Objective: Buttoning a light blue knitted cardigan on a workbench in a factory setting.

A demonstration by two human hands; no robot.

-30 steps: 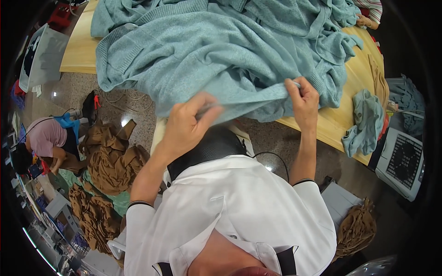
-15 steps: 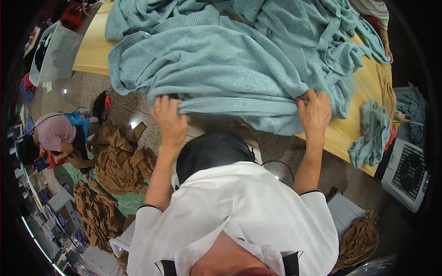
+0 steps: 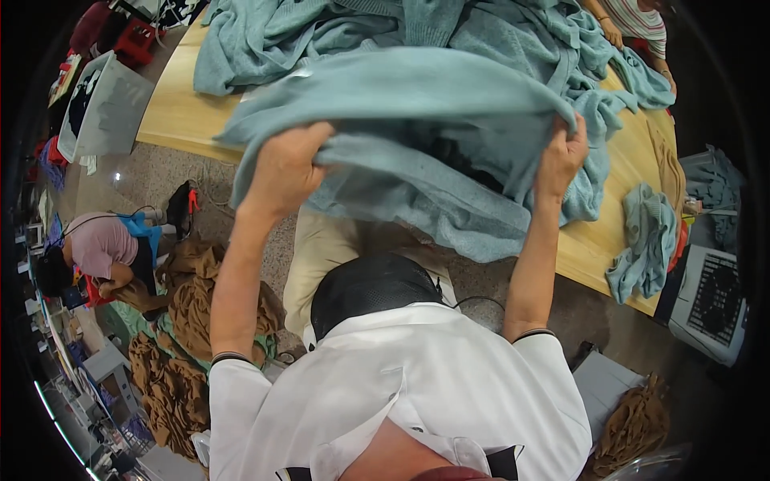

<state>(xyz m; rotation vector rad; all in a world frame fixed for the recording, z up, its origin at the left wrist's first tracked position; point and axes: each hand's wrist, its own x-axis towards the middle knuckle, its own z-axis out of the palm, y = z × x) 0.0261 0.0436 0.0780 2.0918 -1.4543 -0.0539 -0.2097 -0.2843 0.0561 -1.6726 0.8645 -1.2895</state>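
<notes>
A pale blue-green knit sweater [image 3: 425, 84] is lifted in front of me, its edge stretched between my hands and gaping open so that the dark inside shows. My left hand [image 3: 290, 164] is closed round its left side, thumb toward the middle. On the other side my right hand [image 3: 563, 160] pinches the edge between thumb and fingers. The lower layer of the sweater hangs over the table's near edge above my lap. Behind it lies a heap of similar blue-green knitwear [image 3: 513, 32].
The pale wooden table [image 3: 178, 100] carries the heap and a small blue-green knit piece [image 3: 643, 240] at right. A person in a striped top [image 3: 638, 24] stands at the far right. Brown garments [image 3: 172, 393] lie at left, near a bending person [image 3: 100, 248]. A grey machine [image 3: 710, 301] stands at right.
Both hands have risen, pulling the sweater's edge up and spreading its opening, which was flat before. The striped-top person's arm now reaches further in over the heap.
</notes>
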